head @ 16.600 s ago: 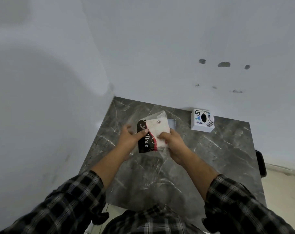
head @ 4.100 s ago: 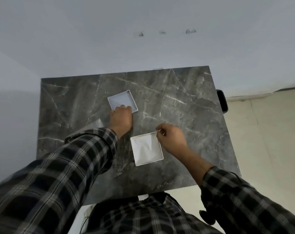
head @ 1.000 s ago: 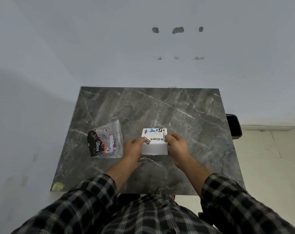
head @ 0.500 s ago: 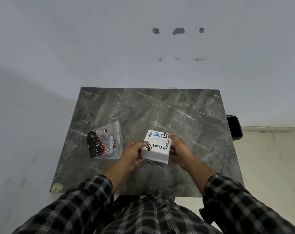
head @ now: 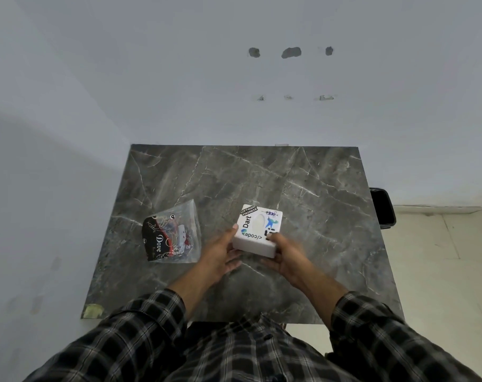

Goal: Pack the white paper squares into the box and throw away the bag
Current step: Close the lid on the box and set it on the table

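The closed white box point(head: 257, 230) is turning further round and lifting off the dark tabletop point(head: 303, 188), left hand point(head: 220, 253) and right hand point(head: 285, 255) each keeping a closed grip on it, the bag point(head: 172, 238) lying just beside them.

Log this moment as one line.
box: closed, held | left hand, right hand: both on box | bag: on table

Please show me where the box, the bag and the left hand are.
box point(head: 257, 230): head view, on its stickered top face.
bag point(head: 173, 238): head view, on its clear front.
left hand point(head: 219, 252): head view, on its back.
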